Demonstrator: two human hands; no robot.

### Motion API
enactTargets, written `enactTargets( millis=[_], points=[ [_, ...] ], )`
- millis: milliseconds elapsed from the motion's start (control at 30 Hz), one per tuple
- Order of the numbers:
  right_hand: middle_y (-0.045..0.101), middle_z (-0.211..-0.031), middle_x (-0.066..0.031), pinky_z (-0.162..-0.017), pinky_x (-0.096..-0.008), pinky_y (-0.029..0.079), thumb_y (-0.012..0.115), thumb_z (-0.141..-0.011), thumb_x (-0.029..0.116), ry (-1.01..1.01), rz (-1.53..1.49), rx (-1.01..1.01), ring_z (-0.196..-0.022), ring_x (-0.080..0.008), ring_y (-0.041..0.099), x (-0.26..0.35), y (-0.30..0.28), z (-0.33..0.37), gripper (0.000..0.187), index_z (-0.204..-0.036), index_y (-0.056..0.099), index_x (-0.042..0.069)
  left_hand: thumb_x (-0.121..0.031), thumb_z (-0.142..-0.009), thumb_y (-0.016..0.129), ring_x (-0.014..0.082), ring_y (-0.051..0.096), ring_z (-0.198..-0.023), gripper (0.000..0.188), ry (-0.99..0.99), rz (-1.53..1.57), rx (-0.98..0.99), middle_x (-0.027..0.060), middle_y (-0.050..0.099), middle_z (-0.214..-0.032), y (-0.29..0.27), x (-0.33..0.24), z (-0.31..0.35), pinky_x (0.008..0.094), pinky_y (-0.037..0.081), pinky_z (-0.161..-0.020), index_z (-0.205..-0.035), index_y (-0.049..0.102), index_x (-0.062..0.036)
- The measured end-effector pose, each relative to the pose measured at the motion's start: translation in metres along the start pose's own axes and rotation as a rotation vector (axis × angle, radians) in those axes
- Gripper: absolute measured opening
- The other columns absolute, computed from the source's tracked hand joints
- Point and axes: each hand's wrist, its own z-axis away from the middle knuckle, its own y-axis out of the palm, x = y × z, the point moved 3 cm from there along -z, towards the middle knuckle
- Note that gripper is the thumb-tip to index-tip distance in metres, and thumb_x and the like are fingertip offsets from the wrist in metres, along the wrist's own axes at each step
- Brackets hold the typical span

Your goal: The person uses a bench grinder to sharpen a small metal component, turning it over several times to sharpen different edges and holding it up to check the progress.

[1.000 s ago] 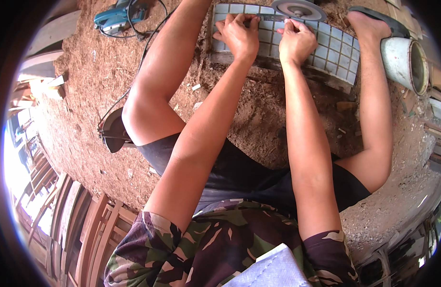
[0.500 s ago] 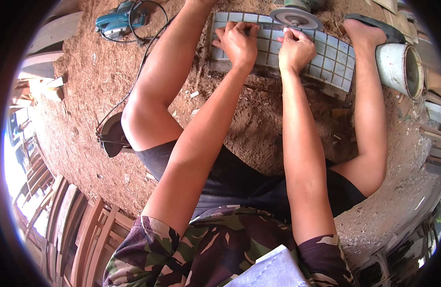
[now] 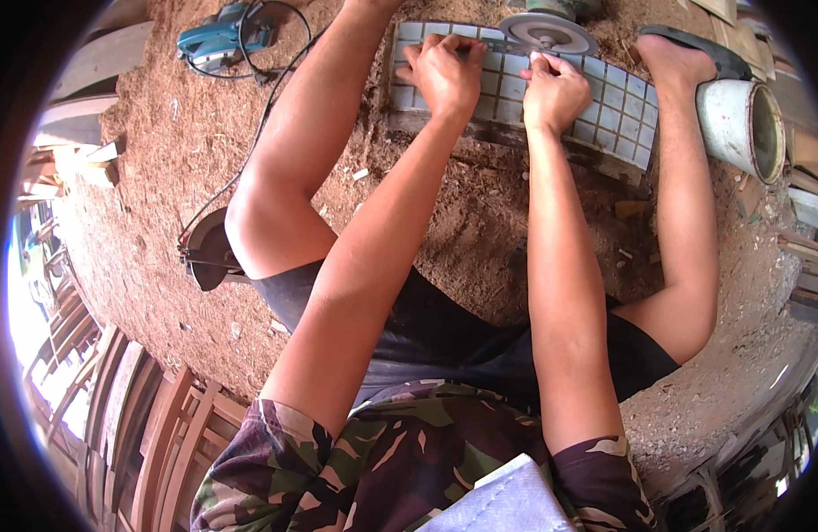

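Note:
A grinding wheel [image 3: 548, 34], a pale disc with a metal hub, stands at the far side of a tiled board [image 3: 507, 84]. My left hand [image 3: 446, 73] is closed over the board's left part, its fingers pinching one end of a thin, flat metal strip [image 3: 496, 46]. Just below the wheel, my right hand [image 3: 556, 93] is closed, thumb and forefinger pinched at the strip's other end. The strip spans between both hands at the wheel's near left edge. My fingers hide its ends, and whether it touches the wheel I cannot tell.
A teal power tool [image 3: 221, 40] with a black cord [image 3: 276, 105] lies at the far left. A circular saw blade [image 3: 216, 253] shows beside my left knee. A whitish bucket [image 3: 737, 129] lies on its side at right. Wooden pieces [image 3: 165, 434] stack at lower left.
Both hands have shifted slightly to the right along the wheel, with the strip still between them. The wheel's place and the tiled board look the same.

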Motion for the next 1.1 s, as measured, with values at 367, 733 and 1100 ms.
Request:
enactTargets(
  millis=[367, 733, 1100],
  points=[
    [0.078, -0.084, -0.0166, -0.058, -0.0294, 0.059, 0.077, -0.092, 0.005, 0.013, 0.018, 0.011, -0.067, -0.0203, 0.078, 0.0, -0.004, -0.003, 0.012, -0.098, 0.08, -0.004, -0.032, -0.086, 0.082, 0.0305, 0.053, -0.116, 0.018, 0.015, -0.033, -0.013, 0.0031, 0.072, -0.105, 0.004, -0.001, -0.003, 0.053, 0.031, -0.109, -0.089, 0.083, -0.0147],
    [0.078, -0.085, -0.0163, -0.06, -0.0292, 0.06, 0.077, -0.092, 0.005, 0.026, 0.008, 0.021, -0.067, -0.0203, 0.078, -0.002, -0.008, -0.006, 0.011, -0.098, 0.08, -0.005, -0.033, -0.085, 0.082, 0.0306, 0.053, -0.115, 0.018, -0.01, -0.035, 0.0, 0.0045, 0.073, -0.104, 0.007, -0.006, -0.003, 0.0524, 0.031, -0.107, -0.089, 0.083, -0.0146],
    [0.078, -0.084, -0.0155, -0.06, -0.0297, 0.059, 0.078, -0.092, 0.006, 0.018, -0.035, 0.011, -0.067, -0.0196, 0.078, -0.01, -0.009, -0.011, 0.013, -0.097, 0.079, -0.006, -0.042, -0.087, 0.08, 0.0334, 0.053, -0.12, 0.021, -0.004, -0.045, 0.041, 0.0029, 0.073, -0.105, 0.014, -0.002, -0.005, 0.0634, 0.029, -0.111, -0.094, 0.085, -0.0219]
  ],
)
